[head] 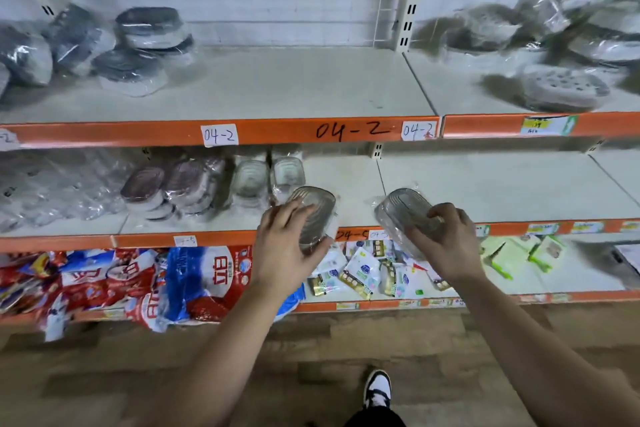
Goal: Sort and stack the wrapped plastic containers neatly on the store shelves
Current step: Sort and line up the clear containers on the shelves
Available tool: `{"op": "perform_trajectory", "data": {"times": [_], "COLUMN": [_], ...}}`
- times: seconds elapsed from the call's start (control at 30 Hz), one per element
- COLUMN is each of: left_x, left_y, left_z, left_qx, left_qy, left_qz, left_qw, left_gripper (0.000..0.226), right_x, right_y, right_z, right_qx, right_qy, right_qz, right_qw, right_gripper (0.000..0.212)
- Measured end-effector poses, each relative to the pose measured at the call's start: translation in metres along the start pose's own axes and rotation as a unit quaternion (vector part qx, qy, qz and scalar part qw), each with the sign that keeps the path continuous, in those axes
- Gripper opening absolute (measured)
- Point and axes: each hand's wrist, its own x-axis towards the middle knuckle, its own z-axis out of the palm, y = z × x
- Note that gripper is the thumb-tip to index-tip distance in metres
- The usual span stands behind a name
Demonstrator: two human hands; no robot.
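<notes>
A placing step is judged to be in hand: two wrapped containers are held in front of the middle shelf (485, 191), at the centre of the frame. The left container (317, 203) is gripped by the left hand (287, 243), whose fingers are curled over its top and near end. The right container (398, 210) is held by the right hand (448, 241), the fingers bent round its near end. Both are seen as clear, greyish oval tubs with ribbed faces, sealed in loose glossy film that crinkles at the edges, and both are tilted with the far end raised. Left of centre on that shelf a row of stacked tubs (194, 184) is ranged, pinkish ones further left and clear ones (251, 180) nearest the hands. The next move is judged to call for the held pair to be set down squarely beside or upon the clear stack, matched by kind, since a stack may be let slide by the slippery film.
</notes>
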Motion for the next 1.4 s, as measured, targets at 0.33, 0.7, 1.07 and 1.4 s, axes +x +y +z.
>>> {"op": "perform_trajectory", "data": {"times": [0.33,0.7,1.07,1.4], "left_x": [-0.003,0.083,0.222,0.261], "left_y": [-0.029,-0.052,-0.069,-0.088], "left_z": [0.102,0.25,0.308,0.317], "left_qx": [-0.024,0.053,0.148,0.215], "left_qy": [-0.05,-0.075,-0.126,-0.18], "left_qz": [-0.061,-0.11,-0.166,-0.153], "left_qw": [0.997,0.99,0.967,0.948], "left_gripper": [0.063,0.059,0.053,0.065], "right_x": [0.03,0.111,0.145,0.151], "right_y": [0.072,0.149,0.178,0.187], "right_z": [0.078,0.126,0.143,0.151], "right_qx": [0.027,0.001,0.016,-0.008], "right_qy": [-0.048,-0.048,-0.068,-0.079], "right_qz": [0.053,0.038,-0.008,-0.038], "right_qw": [0.997,0.998,0.997,0.996], "right_gripper": [0.057,0.046,0.04,0.053]}}
